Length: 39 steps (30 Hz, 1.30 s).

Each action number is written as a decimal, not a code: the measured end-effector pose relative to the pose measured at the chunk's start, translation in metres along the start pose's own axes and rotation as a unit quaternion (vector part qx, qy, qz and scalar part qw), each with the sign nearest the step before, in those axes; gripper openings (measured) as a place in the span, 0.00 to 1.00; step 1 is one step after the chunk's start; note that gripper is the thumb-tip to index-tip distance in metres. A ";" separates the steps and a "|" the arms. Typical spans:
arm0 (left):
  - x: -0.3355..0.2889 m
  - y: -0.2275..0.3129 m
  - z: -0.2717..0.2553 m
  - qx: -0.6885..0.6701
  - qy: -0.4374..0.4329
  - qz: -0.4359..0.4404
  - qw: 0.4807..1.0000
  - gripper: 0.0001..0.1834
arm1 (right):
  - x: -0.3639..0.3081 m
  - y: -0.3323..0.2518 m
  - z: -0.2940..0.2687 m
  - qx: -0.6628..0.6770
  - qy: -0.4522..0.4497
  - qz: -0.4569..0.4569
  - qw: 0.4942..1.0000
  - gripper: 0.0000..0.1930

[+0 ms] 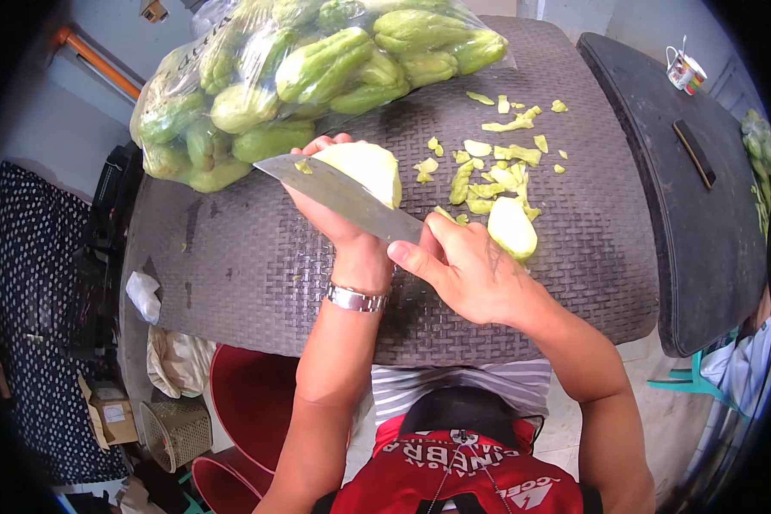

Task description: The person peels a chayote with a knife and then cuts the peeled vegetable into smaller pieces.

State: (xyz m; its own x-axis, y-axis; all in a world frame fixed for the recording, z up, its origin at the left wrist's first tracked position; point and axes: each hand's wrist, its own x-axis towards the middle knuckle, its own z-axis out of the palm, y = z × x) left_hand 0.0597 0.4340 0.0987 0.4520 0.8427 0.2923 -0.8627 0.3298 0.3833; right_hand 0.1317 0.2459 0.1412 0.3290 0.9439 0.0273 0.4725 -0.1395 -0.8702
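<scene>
A pale peeled chayote [360,167] rests in my left hand [321,210], its fingers curled round the far side and partly hidden by the blade. My right hand [480,265] grips a wide-bladed kitchen knife [343,199], its handle hidden in the fist. The blade slants up to the left across the front of the chayote, with a bit of peel stuck near its tip. Just beyond my right hand, another peeled chayote [512,228] lies on the brown woven-pattern table [574,197]. Green peelings [505,176] are scattered past it.
A clear plastic bag of green chayotes [317,77] fills the table's far left. To the right, a black table [668,197] carries a mug [685,70] and a dark narrow block [694,154]. Red bins [248,385] and a wicker basket [177,433] stand below the left edge.
</scene>
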 end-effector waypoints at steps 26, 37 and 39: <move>-0.016 -0.017 0.022 0.015 0.022 -0.029 0.999 0.22 | 0.003 0.006 -0.008 0.009 0.002 0.009 1.000 0.35; -0.012 -0.016 0.020 -0.010 0.017 -0.034 0.999 0.22 | -0.001 -0.006 -0.010 0.043 -0.024 0.004 0.999 0.34; -0.013 -0.016 0.018 -0.009 0.017 -0.032 0.999 0.22 | -0.001 -0.002 -0.009 0.039 -0.016 0.000 0.999 0.34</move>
State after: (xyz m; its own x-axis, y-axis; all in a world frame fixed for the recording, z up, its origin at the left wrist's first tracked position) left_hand 0.0723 0.4102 0.1047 0.4993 0.8333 0.2374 -0.8359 0.3913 0.3849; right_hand 0.1377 0.2428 0.1476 0.3020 0.9532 0.0132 0.4078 -0.1167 -0.9056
